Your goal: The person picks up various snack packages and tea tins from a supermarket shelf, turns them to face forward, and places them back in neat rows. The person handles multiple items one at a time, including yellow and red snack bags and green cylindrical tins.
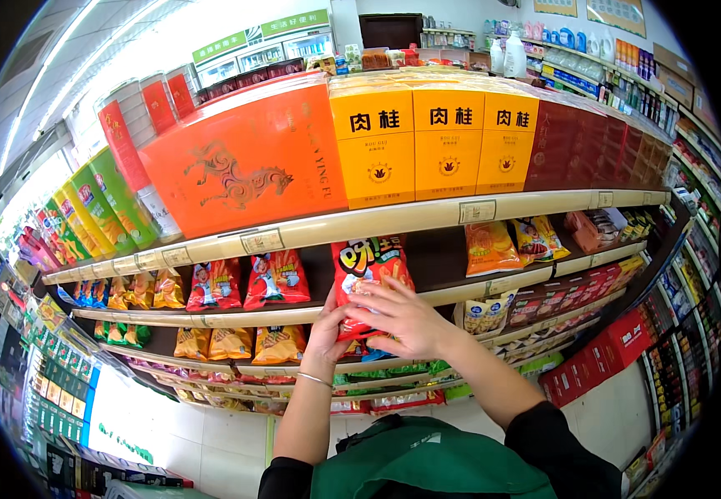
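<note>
A red bag of potato snacks (370,259) stands upright at the front of the second shelf from the top, held between both of my hands. My left hand (328,330) grips its lower left edge, and a thin bangle (315,378) circles that wrist. Across the bag's lower front lie the spread fingers of my right hand (401,317), hiding part of the print. Two other red snack bags with a cartoon figure (277,279) sit to the left on this shelf. On the right are an orange snack bag (491,247) and a yellow one (538,239).
Overhead, the top shelf's pale price rail (385,215) juts out above the bags. It carries a large orange gift box (242,162) and yellow boxes (448,140). Golden snack bags (279,343) fill the shelf below. A red carton (597,358) stands at the lower right.
</note>
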Available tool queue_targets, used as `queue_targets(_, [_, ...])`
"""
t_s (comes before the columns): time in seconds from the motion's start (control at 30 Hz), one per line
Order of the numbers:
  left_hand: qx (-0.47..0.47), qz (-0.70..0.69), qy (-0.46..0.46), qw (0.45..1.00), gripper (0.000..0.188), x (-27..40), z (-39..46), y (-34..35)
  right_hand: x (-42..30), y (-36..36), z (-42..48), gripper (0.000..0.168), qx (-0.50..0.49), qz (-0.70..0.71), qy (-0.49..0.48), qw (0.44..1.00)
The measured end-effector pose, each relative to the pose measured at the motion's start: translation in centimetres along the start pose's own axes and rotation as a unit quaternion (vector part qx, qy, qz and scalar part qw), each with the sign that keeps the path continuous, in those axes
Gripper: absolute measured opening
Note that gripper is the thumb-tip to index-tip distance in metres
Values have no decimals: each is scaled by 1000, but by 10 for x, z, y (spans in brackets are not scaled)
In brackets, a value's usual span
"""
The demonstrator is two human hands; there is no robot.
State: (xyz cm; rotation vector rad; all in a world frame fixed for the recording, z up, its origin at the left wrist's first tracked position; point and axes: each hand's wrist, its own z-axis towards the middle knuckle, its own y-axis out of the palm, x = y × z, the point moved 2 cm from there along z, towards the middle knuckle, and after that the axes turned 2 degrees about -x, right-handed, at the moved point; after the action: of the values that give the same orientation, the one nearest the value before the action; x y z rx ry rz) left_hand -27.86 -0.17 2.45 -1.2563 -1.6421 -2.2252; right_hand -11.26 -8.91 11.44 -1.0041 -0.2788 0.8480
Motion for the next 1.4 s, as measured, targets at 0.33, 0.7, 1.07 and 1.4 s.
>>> queue_targets(0.33, [-13,78,16,997,77,23,-22,16,53,8,61,47,3,-18,47,999])
queue_targets(0.7, [16,32,36,999,77,33,-31,4,-17,45,14,56,114,-66,140,981])
queue_targets(1.07, [14,125,1,992,74,35,-42,3,-35,47,37,58,52,-84,70,993])
queue_targets(1.4, [-1,54,18,998,74,51,-55,0,24,25,51,54,102,-12,126,987])
